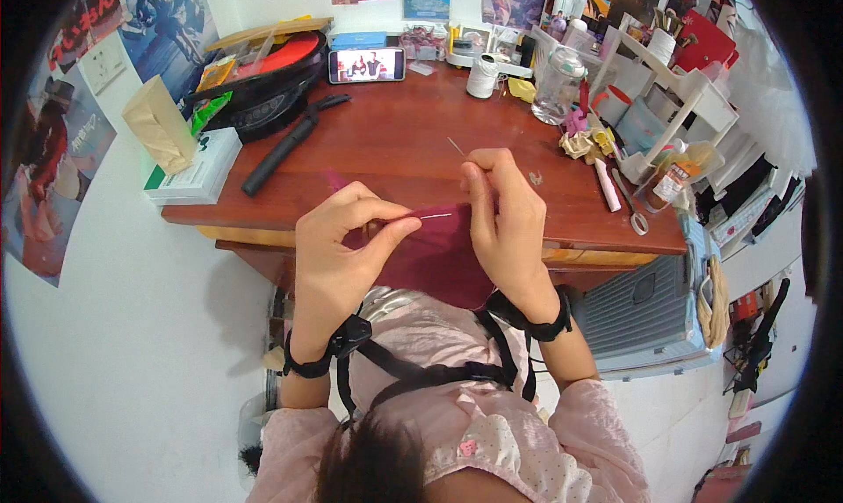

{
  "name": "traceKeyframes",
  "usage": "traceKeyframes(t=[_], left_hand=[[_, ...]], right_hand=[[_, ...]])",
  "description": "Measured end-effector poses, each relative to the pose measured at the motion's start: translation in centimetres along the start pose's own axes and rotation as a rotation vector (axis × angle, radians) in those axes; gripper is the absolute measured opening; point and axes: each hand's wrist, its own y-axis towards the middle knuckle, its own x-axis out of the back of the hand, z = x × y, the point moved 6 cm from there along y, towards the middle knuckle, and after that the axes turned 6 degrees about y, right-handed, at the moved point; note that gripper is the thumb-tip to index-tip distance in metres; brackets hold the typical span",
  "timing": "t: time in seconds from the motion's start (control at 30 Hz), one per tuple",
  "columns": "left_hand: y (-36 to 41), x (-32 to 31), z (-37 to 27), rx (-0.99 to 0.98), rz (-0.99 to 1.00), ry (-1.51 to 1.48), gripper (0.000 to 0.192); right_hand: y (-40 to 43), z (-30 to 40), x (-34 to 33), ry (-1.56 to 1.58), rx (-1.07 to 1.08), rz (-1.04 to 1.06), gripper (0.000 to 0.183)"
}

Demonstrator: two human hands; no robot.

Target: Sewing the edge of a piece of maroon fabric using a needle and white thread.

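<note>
A piece of dark maroon fabric [440, 262] hangs in front of the table's near edge. My left hand [349, 239] pinches its upper edge between thumb and forefinger. From those fingertips a thin white, needle-like strip [436, 216] points right along the fabric's edge; whether it is thread or metal I cannot tell. My right hand [504, 219] is raised at the fabric's right side, thumb and forefinger closed on the lower end of a thin needle [456, 146], which points up and left. The right hand's lower fingers are curled by the fabric, partly hidden.
On the wooden table [395, 134] a phone [366, 65] leans at the back beside a white thread spool [483, 76]. A black rod [280, 154] lies at left near a white box [204, 167]. Scissors [637, 221], a bottle [668, 181] and a clear jug [557, 88] stand or lie at right.
</note>
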Motion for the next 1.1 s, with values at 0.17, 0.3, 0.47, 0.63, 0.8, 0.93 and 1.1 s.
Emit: traceKeyframes(t=[0.17,0.3,0.47,0.63,0.8,0.93,1.1], left_hand=[[0.3,-0.5,0.3,-0.052,0.055,0.092,0.01],[0.0,-1.0,0.1,0.034,0.04,0.092,0.012],[-0.3,-1.7,-0.1,0.028,0.032,0.143,0.011],[-0.3,-1.4,0.9,0.091,0.04,0.084,0.012],[-0.2,-1.3,0.8,0.109,0.108,-0.005,0.007],[-0.2,-1.3,0.7,0.129,0.134,0.02,0.008],[0.1,-1.3,1.2,0.063,0.136,0.017,0.008]], right_hand=[[0.4,0.1,0.8,-0.104,0.079,-0.036,0.008],[0.2,-0.3,0.8,-0.025,-0.029,0.013,0.007],[-0.2,0.5,-1.2,0.132,-0.08,0.123,0.006],[-0.1,-0.2,-1.2,0.107,-0.092,0.167,0.005],[-0.1,-1.0,-0.8,0.158,-0.209,0.199,0.007],[-0.2,-1.1,-0.9,0.168,-0.303,0.261,0.01],[-0.2,-1.2,-0.8,0.194,-0.23,0.274,0.011]])
